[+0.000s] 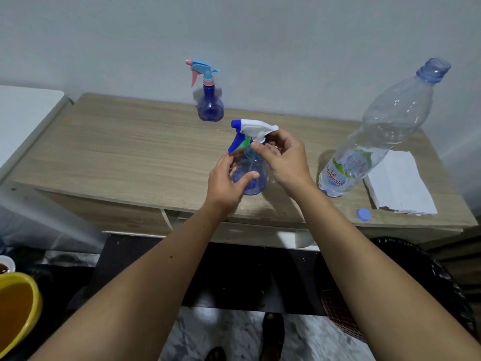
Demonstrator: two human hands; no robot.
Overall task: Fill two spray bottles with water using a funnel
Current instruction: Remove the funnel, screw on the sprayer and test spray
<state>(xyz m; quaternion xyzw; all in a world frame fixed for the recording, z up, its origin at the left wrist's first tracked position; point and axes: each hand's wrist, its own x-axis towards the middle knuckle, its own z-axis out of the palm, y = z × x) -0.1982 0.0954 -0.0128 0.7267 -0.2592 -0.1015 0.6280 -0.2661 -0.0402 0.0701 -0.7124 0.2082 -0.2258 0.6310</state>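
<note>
Your left hand [229, 178] curls round near bottle [250, 173], frame centre | your right hand [283, 158] pinches its sprayer [256, 128] at the neck | far bottle [209, 100] upright, upper centre | water bottle [377, 131] uncapped, right | cap [363, 214] near table [117, 144] edge, lower right

Both bare forearms reaching forward, converging. Left hand [226, 178] cupped, fingers loosely curved, thumb stretched rightward. Right hand [282, 157] raised slightly higher, thumb and fingers curled in a pinch.
</note>
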